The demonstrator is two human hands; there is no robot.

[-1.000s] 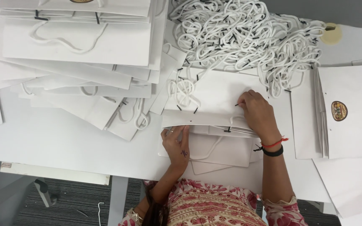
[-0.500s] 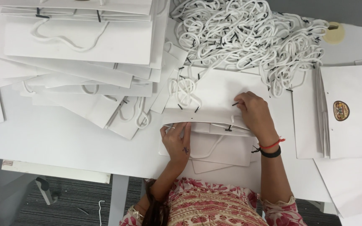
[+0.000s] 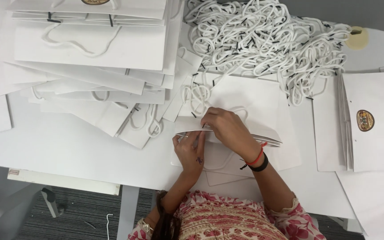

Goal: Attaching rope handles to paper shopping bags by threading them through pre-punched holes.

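While both hands meet at the near middle of the table [image 3: 67, 151], a flat white paper bag [image 3: 254, 102] lies under them, its folded top edge running left to right. Left hand [image 3: 191, 151] presses on that edge from the near side, fingers curled onto it. Right hand [image 3: 227, 129] pinches the black tip of a white cord [image 3: 196, 95] at the edge. Farther off lies a heap of cords [image 3: 263, 40]; finished bags [image 3: 90, 49] are stacked far left.
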